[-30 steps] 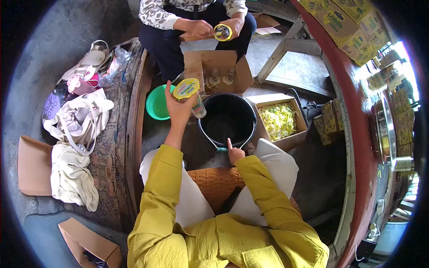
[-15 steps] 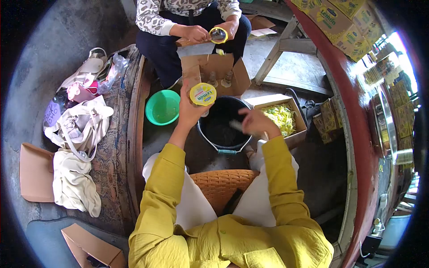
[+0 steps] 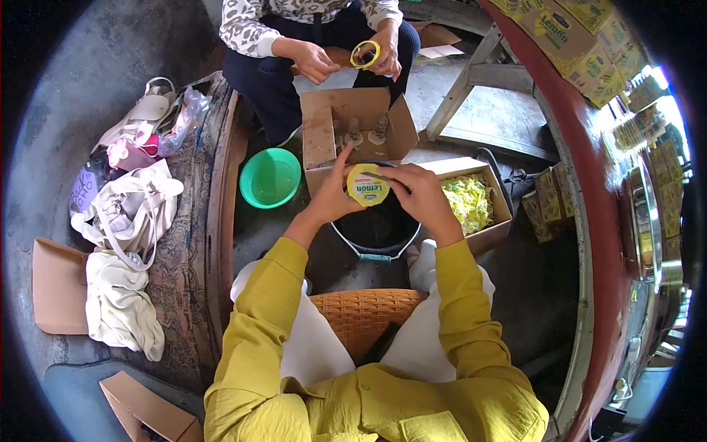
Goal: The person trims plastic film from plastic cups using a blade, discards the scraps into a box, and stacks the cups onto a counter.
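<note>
Above a black bucket [image 3: 377,234], my left hand [image 3: 328,199] grips a plastic drink cup [image 3: 367,190] with a yellow lid printed "Lemon". My right hand [image 3: 423,197] pinches a thin, dark, blade-like tool [image 3: 375,177], whose tip lies against the upper part of the lid; its exact kind is too small to tell. The cup's body is mostly hidden below the lid and my fingers. To the right of the bucket, a cardboard box [image 3: 495,225] holds a heap of yellow-green lid scraps [image 3: 468,200].
Opposite me sits a person whose hand [image 3: 387,55] holds a yellow-rimmed cup [image 3: 364,54]. Between us stands an open cardboard box [image 3: 331,107] with clear cups inside. A green basin [image 3: 270,193] is at left, bags [image 3: 136,199] beyond it, stacked lemon cartons [image 3: 560,37] at upper right.
My right hand has come up and left from above the bucket, bringing the tool onto the lid. My left hand has shifted the cup right and downward, and the lid's print now appears turned.
</note>
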Tool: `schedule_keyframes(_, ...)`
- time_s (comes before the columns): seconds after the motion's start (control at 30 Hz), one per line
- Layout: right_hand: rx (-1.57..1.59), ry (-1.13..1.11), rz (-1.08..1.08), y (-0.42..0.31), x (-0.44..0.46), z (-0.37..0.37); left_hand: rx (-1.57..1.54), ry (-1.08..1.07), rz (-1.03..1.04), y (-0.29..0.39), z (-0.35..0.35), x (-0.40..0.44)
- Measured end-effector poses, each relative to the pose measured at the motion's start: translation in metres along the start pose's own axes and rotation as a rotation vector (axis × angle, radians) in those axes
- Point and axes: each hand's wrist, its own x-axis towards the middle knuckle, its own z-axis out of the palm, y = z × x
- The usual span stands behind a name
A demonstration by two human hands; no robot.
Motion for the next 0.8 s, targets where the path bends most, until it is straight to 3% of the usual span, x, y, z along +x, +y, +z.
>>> schedule_keyframes(0.17,0.03,-0.075,0.0,0.001,0.002,0.008,0.121,-0.049,-0.066,-0.006,-0.004,-0.003)
schedule_keyframes(0.57,0.038,-0.11,-0.043,0.003,0.002,0.016,0.091,-0.068,-0.084,-0.012,-0.005,-0.002)
schedule_keyframes(0.8,0.003,-0.156,-0.023,0.001,-0.004,0.02,0.139,-0.053,-0.01,-0.015,-0.004,-0.002)
